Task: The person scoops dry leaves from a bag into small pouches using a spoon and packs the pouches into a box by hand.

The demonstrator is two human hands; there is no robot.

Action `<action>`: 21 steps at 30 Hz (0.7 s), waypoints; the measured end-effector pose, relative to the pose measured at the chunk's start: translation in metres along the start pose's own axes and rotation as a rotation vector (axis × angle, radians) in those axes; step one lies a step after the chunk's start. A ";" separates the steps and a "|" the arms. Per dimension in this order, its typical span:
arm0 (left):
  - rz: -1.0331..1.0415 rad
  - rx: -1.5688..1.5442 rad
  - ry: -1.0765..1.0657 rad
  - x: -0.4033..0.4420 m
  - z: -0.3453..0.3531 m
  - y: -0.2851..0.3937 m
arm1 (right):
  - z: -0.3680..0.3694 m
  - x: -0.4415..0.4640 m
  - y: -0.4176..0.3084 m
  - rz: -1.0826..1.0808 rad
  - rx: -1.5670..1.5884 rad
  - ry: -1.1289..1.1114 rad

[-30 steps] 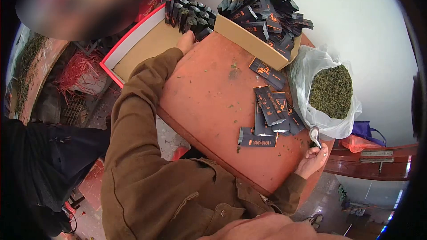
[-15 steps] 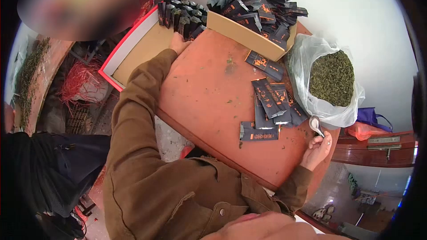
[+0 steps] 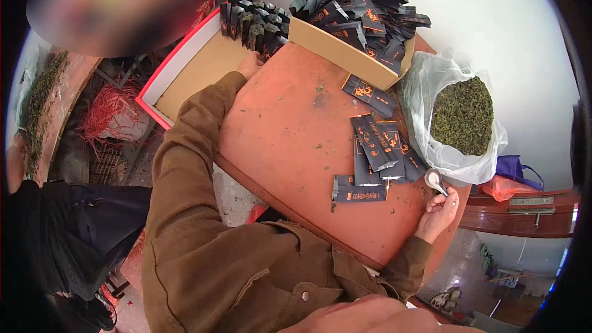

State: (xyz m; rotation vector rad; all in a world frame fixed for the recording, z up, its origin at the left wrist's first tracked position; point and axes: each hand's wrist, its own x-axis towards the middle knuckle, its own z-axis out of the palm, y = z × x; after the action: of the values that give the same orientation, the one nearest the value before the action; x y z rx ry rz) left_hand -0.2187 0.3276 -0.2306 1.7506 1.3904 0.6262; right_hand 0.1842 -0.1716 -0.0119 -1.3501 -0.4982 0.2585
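Observation:
My left hand reaches to the front of the upright black packets in the red-edged box; its fingertips are hidden against them. At the right edge of the red table, my right hand is closed on a spoon, whose bowl points up and left. Just above the spoon, a clear plastic bag holds dried green leaves. Several flat black packets lie overlapping left of the spoon.
A cardboard box heaped with black packets stands at the back of the table. Past the right edge are a blue bag and a red bag. Red shredded strips and a person in dark clothes are at left.
Compared with the first frame, the view has shifted a little. My left hand remains at the upright packets, and the spoon remains in my right hand near the bag.

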 end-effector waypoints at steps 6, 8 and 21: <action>0.086 0.012 -0.021 0.018 0.014 -0.031 | 0.000 -0.001 0.001 0.006 -0.020 -0.009; 0.111 0.039 -0.027 0.011 0.009 -0.014 | 0.001 0.000 0.001 0.005 -0.032 -0.027; 0.132 0.032 -0.216 -0.003 -0.024 0.002 | -0.003 0.000 0.000 0.021 0.045 -0.036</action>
State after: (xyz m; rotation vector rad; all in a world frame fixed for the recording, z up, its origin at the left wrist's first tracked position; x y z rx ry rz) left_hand -0.2372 0.3310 -0.2147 1.8862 1.1492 0.4705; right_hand 0.1855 -0.1746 -0.0124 -1.3096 -0.5063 0.3099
